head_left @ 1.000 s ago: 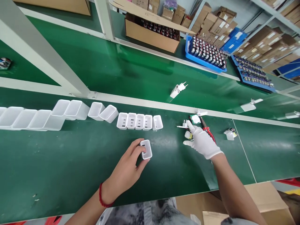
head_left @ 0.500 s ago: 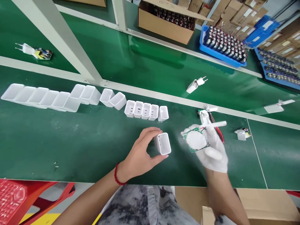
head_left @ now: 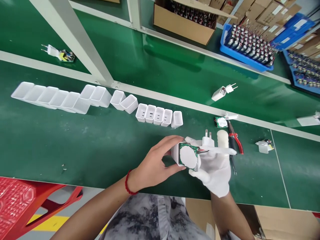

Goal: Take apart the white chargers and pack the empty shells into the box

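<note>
My bare left hand (head_left: 152,163) grips a white plastic housing (head_left: 175,154) between thumb and fingers, its open end facing right. In my white-gloved right hand (head_left: 213,170) is a green circuit board (head_left: 189,156) with a round white pad on its face. The board's left edge sits at the mouth of the housing; how far in it reaches I cannot tell. Wires run from the board to a white two-pin plug piece (head_left: 208,141) by the gloved fingers. Beyond my hands stand a row of small white housings (head_left: 158,115) and several larger ones (head_left: 57,98).
Red-handled pliers (head_left: 236,141) lie right of my glove, near another circuit board (head_left: 221,122). A small plug assembly (head_left: 264,146) rests farther right. Behind the bench rail are a plug unit (head_left: 220,93), a cardboard box (head_left: 183,25) and a blue tray (head_left: 246,50) of parts. A red stool (head_left: 17,203) stands lower left.
My right hand has moved left, bringing the circuit board from apart to the mouth of the housing. My left hand still holds the housing, shifted slightly right. The view has shifted a little.
</note>
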Demonstrator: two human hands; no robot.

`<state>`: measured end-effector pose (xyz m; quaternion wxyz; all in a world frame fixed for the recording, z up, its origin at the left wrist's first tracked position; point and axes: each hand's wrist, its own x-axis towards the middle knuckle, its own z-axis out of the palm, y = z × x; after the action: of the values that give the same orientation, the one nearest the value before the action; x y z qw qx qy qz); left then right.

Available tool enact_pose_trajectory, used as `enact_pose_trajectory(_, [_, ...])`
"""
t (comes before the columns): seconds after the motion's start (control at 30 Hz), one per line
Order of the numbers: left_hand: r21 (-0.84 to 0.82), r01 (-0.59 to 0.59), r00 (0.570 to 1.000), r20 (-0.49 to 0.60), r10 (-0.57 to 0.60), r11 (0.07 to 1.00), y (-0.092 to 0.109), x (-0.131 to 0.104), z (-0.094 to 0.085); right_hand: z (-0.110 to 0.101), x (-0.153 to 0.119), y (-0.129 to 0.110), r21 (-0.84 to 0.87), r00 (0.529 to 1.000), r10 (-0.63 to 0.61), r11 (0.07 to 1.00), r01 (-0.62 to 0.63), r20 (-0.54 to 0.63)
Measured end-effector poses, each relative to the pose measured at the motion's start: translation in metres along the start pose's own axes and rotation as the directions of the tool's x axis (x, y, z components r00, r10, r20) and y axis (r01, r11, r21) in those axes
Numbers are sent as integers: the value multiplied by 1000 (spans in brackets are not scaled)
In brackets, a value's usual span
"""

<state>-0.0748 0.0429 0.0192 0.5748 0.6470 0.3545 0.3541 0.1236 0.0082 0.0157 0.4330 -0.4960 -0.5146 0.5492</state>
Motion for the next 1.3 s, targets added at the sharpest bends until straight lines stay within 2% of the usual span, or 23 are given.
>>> enact_pose_trajectory(0.13, [13, -15, 1000, -7, 15, 1000, -1, 1, 2, -3, -2, 2, 43, 1000, -4, 999, 4, 3])
enact_pose_trajectory(0.37, [63, -34, 999, 4, 34, 997, -3, 4, 2, -2, -7, -4, 48, 997, 71, 996, -70, -17])
enact_pose_trajectory(0.67, [89, -28, 999, 23, 26, 996, -4, 4, 2, -2, -5, -16, 19, 994, -108, 994, 108, -28])
enact_pose_trajectory(0.87, [64, -8, 1000, 30, 6, 998, -6, 4, 2, 2, -7, -19, 28, 994, -101, 994, 103, -45])
enact_pose_trajectory(1.1, [57, -12, 1000, 22, 11, 998, -7, 4, 3, 0, -8, -10, -202, 992, -129, 971, 128, 11])
enact_pose_trajectory(1.2, [5, -5, 1000, -28, 6, 1000, -9, 5, 7, 1, -7, -9, -107, 997, -76, 991, 75, -2])
enact_pose_trajectory(1.3, [28, -57, 994, -89, 59, 998, -12, 4, 13, 8, -4, -5, 14, 998, 58, 998, -59, 15])
